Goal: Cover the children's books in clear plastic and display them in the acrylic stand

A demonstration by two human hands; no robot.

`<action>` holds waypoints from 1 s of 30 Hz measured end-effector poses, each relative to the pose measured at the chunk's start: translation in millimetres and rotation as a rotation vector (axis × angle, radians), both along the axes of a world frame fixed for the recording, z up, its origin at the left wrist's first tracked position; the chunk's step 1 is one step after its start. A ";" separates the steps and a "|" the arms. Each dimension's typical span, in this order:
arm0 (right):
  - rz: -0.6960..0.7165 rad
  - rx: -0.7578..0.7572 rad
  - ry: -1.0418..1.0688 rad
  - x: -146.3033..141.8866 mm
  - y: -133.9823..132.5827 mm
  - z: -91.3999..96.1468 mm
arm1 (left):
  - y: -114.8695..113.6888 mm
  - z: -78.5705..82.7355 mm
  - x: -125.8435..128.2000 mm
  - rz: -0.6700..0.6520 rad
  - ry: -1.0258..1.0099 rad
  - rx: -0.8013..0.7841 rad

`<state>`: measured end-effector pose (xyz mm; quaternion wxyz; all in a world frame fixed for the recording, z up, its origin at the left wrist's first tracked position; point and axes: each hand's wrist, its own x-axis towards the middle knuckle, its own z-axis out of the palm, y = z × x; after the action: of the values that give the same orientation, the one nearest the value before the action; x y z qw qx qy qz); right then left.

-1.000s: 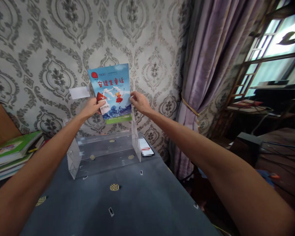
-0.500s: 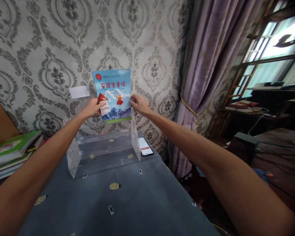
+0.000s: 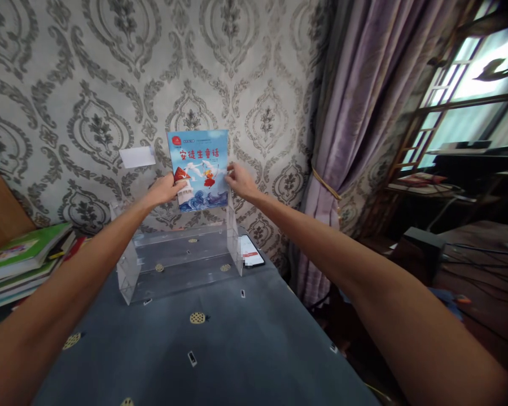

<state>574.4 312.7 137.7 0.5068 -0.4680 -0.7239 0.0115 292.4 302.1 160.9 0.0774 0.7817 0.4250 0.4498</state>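
Observation:
A blue picture book with red Chinese lettering is upright in front of the wall, its illustrated cover facing me. My left hand grips its left edge, thumb over the cover. At the opposite edge, my right hand has its fingers closed on the book. Below and around it stands a clear acrylic rack with side panels and cross bars, resting on the table. The book's lower edge is above the rack's bottom bars; whether it touches any part of the rack behind, I cannot tell.
Several stacked books lie on the left of the dark blue tablecloth. A phone lies beside the rack's right panel. A white paper shows against the wallpaper. Purple curtain hangs at the right.
Both hands still hold the book, which has moved slightly down and to the right. Its green bottom strip, visible before, no longer shows.

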 end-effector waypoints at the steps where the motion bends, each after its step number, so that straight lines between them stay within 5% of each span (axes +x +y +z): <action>1: 0.015 -0.016 0.045 -0.3 1.7 0.0 | -0.4 0.0 1.9 0.020 -0.023 -0.016; 9: 0.141 -0.107 0.235 -7.7 7.6 -5.3 | -0.1 1.7 19.5 0.029 -0.171 -0.194; 30: 0.240 -0.132 0.385 -15.0 -12.0 -11.2 | 9.2 -1.6 21.4 0.110 -0.144 -0.013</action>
<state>559.3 300.7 126.5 0.5987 -0.4001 -0.6620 0.2080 313.8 311.3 159.3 0.0882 0.7223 0.4636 0.5056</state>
